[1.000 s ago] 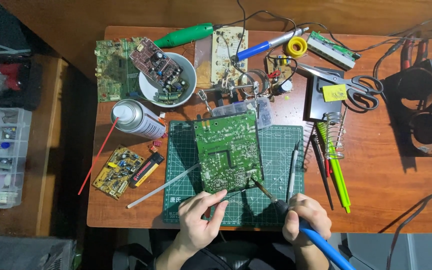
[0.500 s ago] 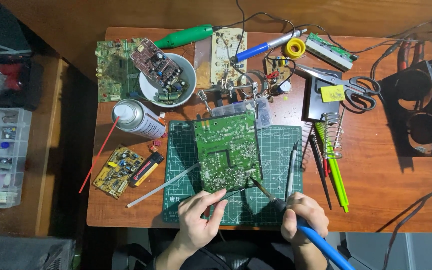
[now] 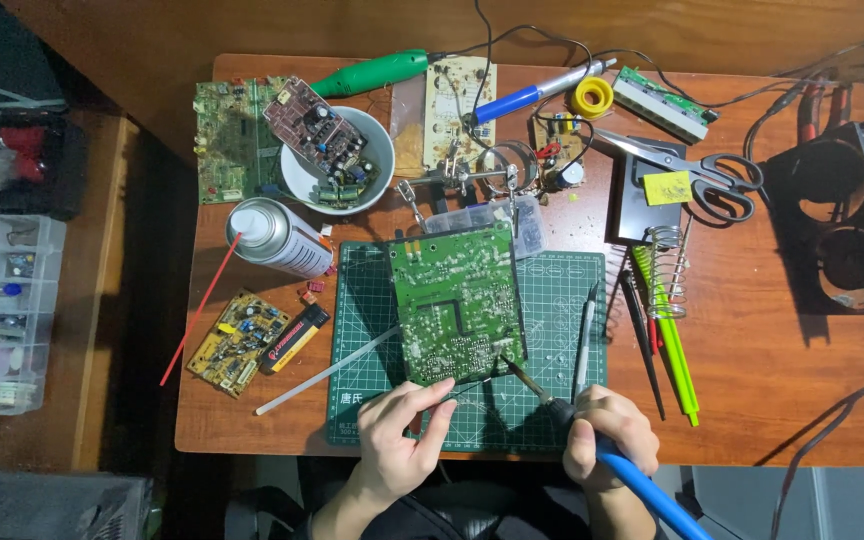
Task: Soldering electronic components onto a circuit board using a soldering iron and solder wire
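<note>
Head view: the large green circuit board lies solder side up on the green cutting mat, near the front edge of the wooden counter. The left hand rests at the board's near edge, fingers curled and pinching what looks like a thin strand of solder wire — too fine to tell for sure. The right hand is clenched around the blue handle of a soldering iron, whose tip points at the board's near right corner, touching or just above it; I cannot tell which.

As I judge it, the board is light, stiff and flat, yet fragile where it counts — traces and joints scratch or lift easily, and it would slide on the mat if pushed. The bare edges and corners look like the safest places to hold it, away from the solder points and the hot tip. The iron is best gripped by its insulated handle, well back from the metal.

About them: a white bowl with small boards inside, a spray can with a red straw, a yellow circuit board, a white rod lying across the mat's left edge, scissors and green tweezers to the right.
</note>
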